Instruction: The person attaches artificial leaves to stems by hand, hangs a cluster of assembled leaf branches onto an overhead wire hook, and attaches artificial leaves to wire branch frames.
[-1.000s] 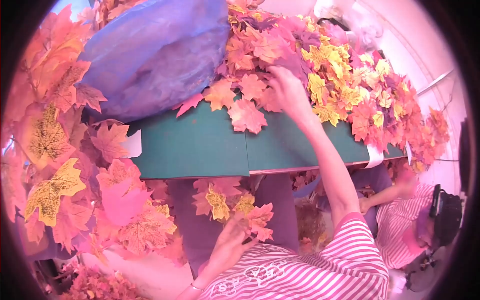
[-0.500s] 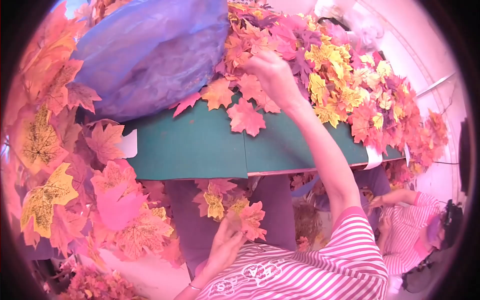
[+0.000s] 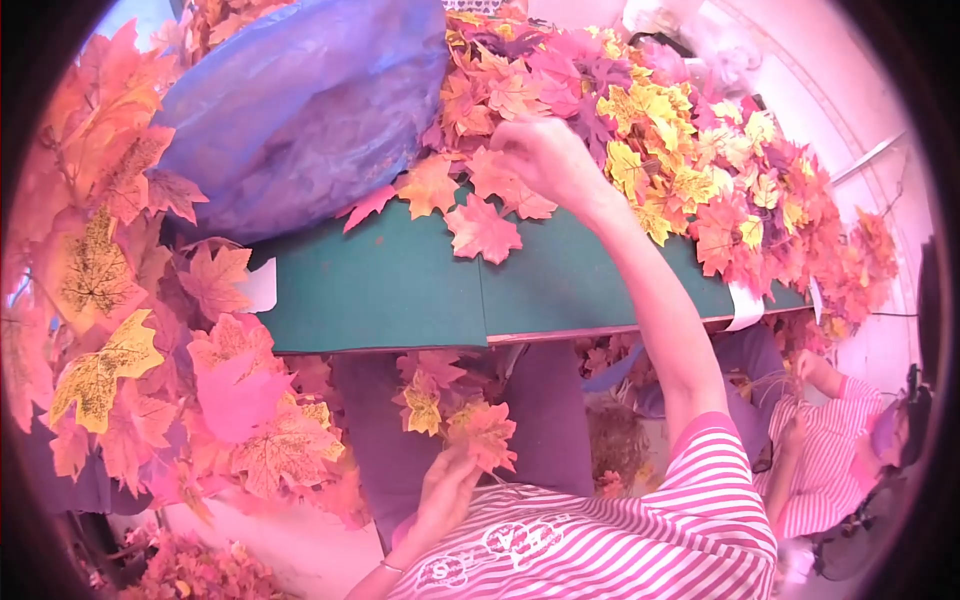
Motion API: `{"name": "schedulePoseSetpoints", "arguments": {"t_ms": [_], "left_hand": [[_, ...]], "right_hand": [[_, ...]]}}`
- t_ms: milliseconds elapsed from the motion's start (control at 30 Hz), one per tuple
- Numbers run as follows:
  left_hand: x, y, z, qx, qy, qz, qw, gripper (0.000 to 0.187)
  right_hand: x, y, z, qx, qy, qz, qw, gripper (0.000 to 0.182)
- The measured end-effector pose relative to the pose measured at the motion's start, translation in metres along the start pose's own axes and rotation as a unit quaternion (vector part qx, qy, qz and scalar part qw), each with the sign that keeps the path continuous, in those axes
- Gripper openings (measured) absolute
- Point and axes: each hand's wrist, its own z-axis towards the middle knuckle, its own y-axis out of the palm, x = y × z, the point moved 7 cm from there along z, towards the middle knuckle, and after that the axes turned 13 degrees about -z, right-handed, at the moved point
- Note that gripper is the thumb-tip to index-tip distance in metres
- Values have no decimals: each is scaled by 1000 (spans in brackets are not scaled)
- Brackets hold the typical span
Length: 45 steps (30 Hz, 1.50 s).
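Observation:
My left hand (image 3: 450, 490) is closed around the end of an artificial maple leaf garland, low in front of my striped shirt. A pink-orange leaf (image 3: 483, 436) stands out above its fingers, and a small yellow leaf (image 3: 423, 408) hangs just beyond. My right hand (image 3: 548, 160) reaches across the table to the near edge of a heap of loose artificial maple leaves (image 3: 690, 130). Its fingers are pinched together beside an orange leaf (image 3: 497, 178); what is between them is hidden. Another orange leaf (image 3: 483, 228) lies below it on the green tabletop (image 3: 380, 290).
A big blue plastic bag (image 3: 300, 120) stands at the table's back left. Leaf garlands (image 3: 230, 400) hang thickly on the left, and more leaves (image 3: 200, 565) lie low down there. White tape (image 3: 745, 306) crosses the front edge. A person in a striped shirt (image 3: 825, 460) sits at right.
My right hand has drawn slightly back toward me from the heap. The leaf at my left hand has turned and shifted a little left. The other person's arms have moved.

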Motion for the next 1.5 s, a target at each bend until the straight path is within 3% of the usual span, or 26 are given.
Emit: {"name": "schedulePoseSetpoints", "arguments": {"t_ms": [67,100,200,267,333,433,467,533,633,733,933,1033,1133,1167,1233,1300,1367,1400,1467,1500], "left_hand": [[5,-3,2,15,36,27,999,23],[9,3,1,-18,47,51,997,22],[10,11,-6,-6,16,43,999,23],[8,1,-4,33,18,59,998,23],[4,-7,-1,55,29,58,996,22],[3,-4,2,25,30,52,998,25],[2,-4,3,20,31,50,998,26],[5,1,0,25,34,58,997,28],[9,4,1,36,40,61,997,28],[9,-2,3,53,24,60,996,25],[19,14,-6,63,52,77,994,15],[23,21,-14,69,52,85,993,14],[27,30,-12,81,72,115,987,15],[26,33,-10,72,77,124,987,16],[18,35,-8,22,80,161,983,23],[10,40,-2,-52,74,140,986,31],[10,53,0,-84,92,151,981,29],[9,56,-1,-56,83,162,982,27],[6,58,-2,5,69,178,982,24],[7,59,-1,11,92,164,982,20]], "right_hand": [[9,21,-7,36,55,-70,995,30],[10,26,-4,12,96,-4,995,29],[11,39,-9,-81,218,196,953,22],[8,20,-4,74,148,250,954,18],[-24,-26,-11,161,31,189,968,13],[-73,-29,-47,117,-194,12,974,16],[-89,-15,-60,7,-249,28,968,26],[-105,-2,-84,-4,-242,9,970,28],[-103,-23,-84,42,-135,108,984,32],[-96,-10,-76,48,-33,54,997,31],[-110,36,-75,81,1,116,990,11],[-121,12,-89,94,-24,134,986,10],[-157,-34,-111,164,-159,88,970,6],[-171,-44,-123,133,-198,113,965,8],[-205,-46,-161,-33,-238,264,934,14],[-228,-30,-199,-161,-219,375,886,21],[-223,-7,-224,-215,-138,414,874,17],[-213,4,-233,-257,-87,406,873,17],[-179,6,-242,-208,37,429,878,15],[-165,13,-255,-251,128,431,857,13]]}}
